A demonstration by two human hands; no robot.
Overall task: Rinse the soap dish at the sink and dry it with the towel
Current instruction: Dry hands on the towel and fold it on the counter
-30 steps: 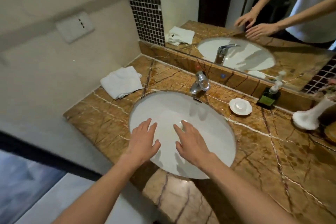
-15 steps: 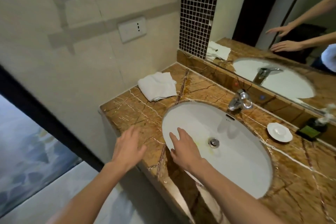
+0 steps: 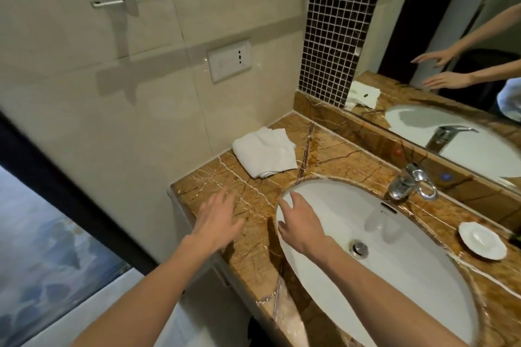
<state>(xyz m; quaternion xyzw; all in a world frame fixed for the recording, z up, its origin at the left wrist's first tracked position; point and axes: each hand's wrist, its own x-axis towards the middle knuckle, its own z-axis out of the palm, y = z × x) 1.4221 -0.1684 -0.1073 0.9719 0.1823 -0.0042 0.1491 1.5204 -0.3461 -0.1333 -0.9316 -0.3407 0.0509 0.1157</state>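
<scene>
From the head camera, the sink serves as the anchor. Its near-right rim runs out of frame at the bottom, and the right forearm crosses over the basin's near side, covering part of the bowl. At the right edge of the frame, beyond the sink, a dark object is cut off and cannot be identified. The mirror behind the sink repeats both arms and the tap, but only part of it is in frame.

The soap dish sits on the marble counter to the right of the sink, just beside the rim — white, shallow, round with a scalloped edge, and with nothing in it that can be made out. The towel lies folded, white, on the counter left of the sink, against the wall.

The left hand hovers over the counter left of the sink, fingers spread, holding nothing. The right hand is over the sink's left rim, fingers loosely splayed and also holding nothing — well apart from the dish. The faucet stands behind the sink. Between towel and sink the counter is bare.
</scene>
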